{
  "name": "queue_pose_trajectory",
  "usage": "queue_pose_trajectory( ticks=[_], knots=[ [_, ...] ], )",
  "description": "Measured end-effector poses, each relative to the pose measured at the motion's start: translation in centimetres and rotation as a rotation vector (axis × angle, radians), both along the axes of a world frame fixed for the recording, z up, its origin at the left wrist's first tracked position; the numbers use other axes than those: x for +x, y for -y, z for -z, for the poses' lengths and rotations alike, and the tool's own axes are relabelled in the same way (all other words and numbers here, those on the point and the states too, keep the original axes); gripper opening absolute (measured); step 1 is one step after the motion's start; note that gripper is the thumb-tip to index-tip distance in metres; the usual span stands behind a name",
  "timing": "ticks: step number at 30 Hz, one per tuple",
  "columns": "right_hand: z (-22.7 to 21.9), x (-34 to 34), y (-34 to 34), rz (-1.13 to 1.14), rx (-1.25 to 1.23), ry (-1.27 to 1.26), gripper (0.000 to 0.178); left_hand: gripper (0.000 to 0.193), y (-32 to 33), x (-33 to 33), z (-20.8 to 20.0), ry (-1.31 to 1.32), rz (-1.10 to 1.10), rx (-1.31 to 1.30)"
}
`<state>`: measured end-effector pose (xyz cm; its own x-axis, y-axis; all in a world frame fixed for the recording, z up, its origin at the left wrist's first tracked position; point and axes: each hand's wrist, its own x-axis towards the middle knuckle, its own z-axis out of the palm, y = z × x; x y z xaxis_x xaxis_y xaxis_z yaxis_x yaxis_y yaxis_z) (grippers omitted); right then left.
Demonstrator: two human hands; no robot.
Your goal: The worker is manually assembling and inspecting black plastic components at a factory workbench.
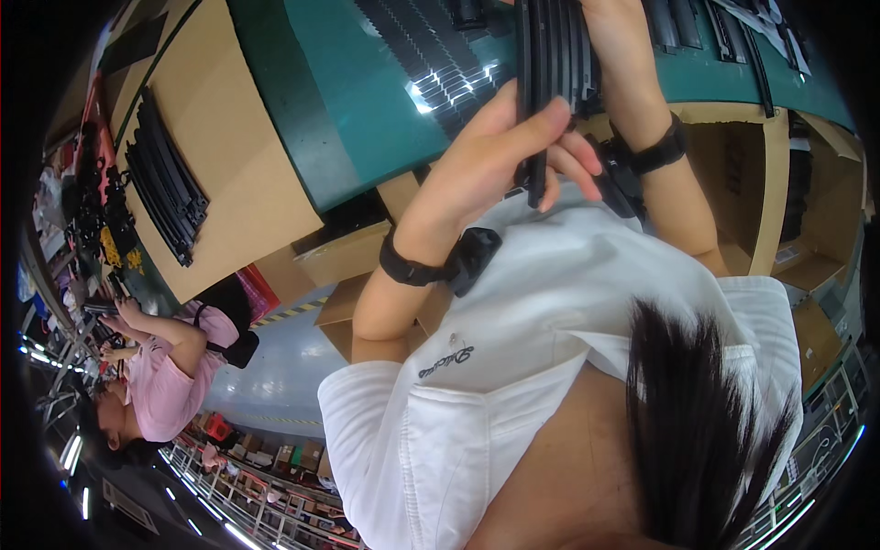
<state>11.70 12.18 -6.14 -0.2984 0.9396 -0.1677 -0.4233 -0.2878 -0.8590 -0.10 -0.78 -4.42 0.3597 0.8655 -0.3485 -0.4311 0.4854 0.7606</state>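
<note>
A stack of long, narrow black plastic strips [553, 60] is held upright between my hands, above the near edge of the green table. My left hand [513, 137] is closed around the lower part, thumb across the front and fingertips showing past the right side. Higher up, my right hand [612, 27] grips the stack from the right; most of its fingers are cut off by the upper picture edge. Each wrist wears a black band with a small device. Rows of flat dark pieces with jagged edges [431, 69] lie on the table just left of the stack.
The green table [357, 119] bears more black parts [674, 23] at the right. Another pile of curved black strips [165, 183] lies on a cardboard sheet [243, 197] to the left. Open cardboard boxes [747, 183] stand below. A person in pink [174, 367] works at the left.
</note>
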Motion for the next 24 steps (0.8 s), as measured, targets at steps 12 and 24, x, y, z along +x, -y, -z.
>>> queue_pose_trajectory(
  ticks=[12, 24],
  knots=[
    [0.1, 0.6, 0.2, -0.099, 0.047, 0.043, 0.039, 0.059, 0.1, 0.8, 0.4, 0.021, -0.007, -0.035],
    [-0.3, 0.4, -0.6, -0.012, 0.031, 0.031, 0.035, 0.047, 0.8, 0.4, -1.5, 0.039, 0.012, -0.084]
  ],
)
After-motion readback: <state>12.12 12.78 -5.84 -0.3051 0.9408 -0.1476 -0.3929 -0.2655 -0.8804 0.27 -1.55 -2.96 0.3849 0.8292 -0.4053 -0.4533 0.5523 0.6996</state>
